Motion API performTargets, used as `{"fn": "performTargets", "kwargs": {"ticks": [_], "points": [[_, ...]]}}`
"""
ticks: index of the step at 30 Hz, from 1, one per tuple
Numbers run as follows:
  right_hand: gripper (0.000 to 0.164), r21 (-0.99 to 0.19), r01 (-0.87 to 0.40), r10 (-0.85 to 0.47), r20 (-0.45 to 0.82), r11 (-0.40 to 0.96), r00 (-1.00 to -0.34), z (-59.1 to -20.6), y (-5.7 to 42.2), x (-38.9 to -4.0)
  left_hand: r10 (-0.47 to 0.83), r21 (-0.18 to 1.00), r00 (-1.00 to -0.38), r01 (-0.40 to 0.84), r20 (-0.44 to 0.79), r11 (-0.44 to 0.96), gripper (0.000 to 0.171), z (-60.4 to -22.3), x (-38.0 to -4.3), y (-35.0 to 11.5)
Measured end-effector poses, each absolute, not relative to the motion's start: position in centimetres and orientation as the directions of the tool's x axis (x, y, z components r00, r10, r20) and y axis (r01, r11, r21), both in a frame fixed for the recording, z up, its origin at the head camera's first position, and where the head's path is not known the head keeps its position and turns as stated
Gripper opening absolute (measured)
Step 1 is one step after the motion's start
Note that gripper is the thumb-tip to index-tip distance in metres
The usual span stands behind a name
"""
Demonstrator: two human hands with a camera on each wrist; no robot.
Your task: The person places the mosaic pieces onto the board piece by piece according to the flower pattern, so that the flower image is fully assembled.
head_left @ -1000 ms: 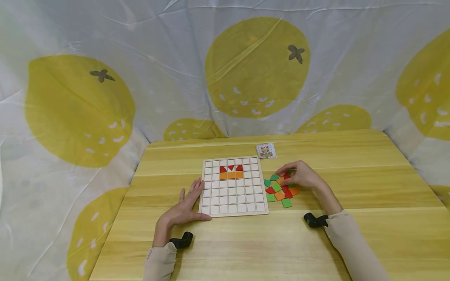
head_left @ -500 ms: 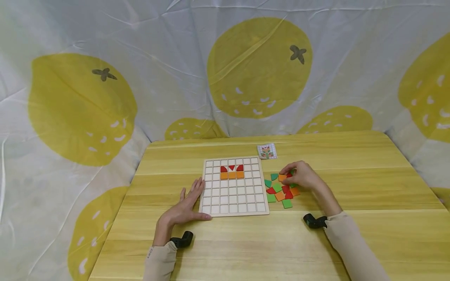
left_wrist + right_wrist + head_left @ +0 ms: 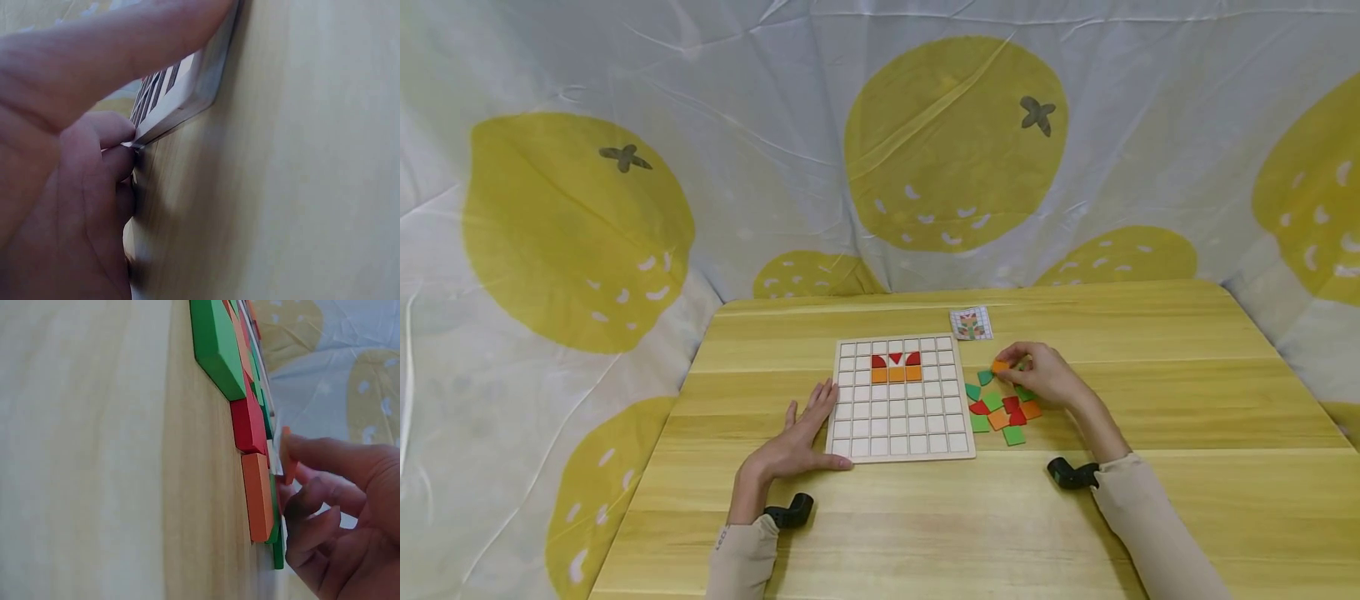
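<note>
A pale wooden board [image 3: 910, 457] with a grid of square cells lies on the table. Three orange square tiles [image 3: 896, 374] fill neighbouring cells near its top, and red shaped tiles [image 3: 913, 358] sit in the row above them. My left hand [image 3: 790, 446] rests at the board's lower left corner, fingers along the left edge and thumb by the front edge [image 3: 187, 94]. To the right, my right hand [image 3: 1045, 375] pinches an orange tile [image 3: 287, 456] between thumb and fingertips, over the far side of a loose tile pile. Part of that pile is hidden beneath the hand.
Loose green [image 3: 1013, 435], red [image 3: 1017, 414] and orange tiles [image 3: 997, 418] lie close together right of the board. Behind them a small printed card [image 3: 972, 323] shows a flower pattern on a grid. A lemon-print cloth [image 3: 955, 150] hangs at the table's far edge.
My right hand has picked the orange tile out of the pile and shifted it slightly away from me. The left hand has stayed at the board's corner.
</note>
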State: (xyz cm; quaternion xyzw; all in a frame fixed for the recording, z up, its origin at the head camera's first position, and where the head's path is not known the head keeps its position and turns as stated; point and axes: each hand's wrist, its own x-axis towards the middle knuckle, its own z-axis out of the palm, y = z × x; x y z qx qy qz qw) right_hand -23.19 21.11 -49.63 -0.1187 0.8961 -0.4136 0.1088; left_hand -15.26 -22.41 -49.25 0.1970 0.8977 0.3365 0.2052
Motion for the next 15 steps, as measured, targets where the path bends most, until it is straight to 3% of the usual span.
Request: {"fn": "performTargets", "kwargs": {"ticks": [15], "points": [[0.029,-0.802,-0.048,-0.241,-0.122,0.596,-0.963,-49.53,21.11,-23.28,0.487,0.694,-0.842,0.208,-0.231,0.689,0.121,-49.26,-15.21,-22.34]]}}
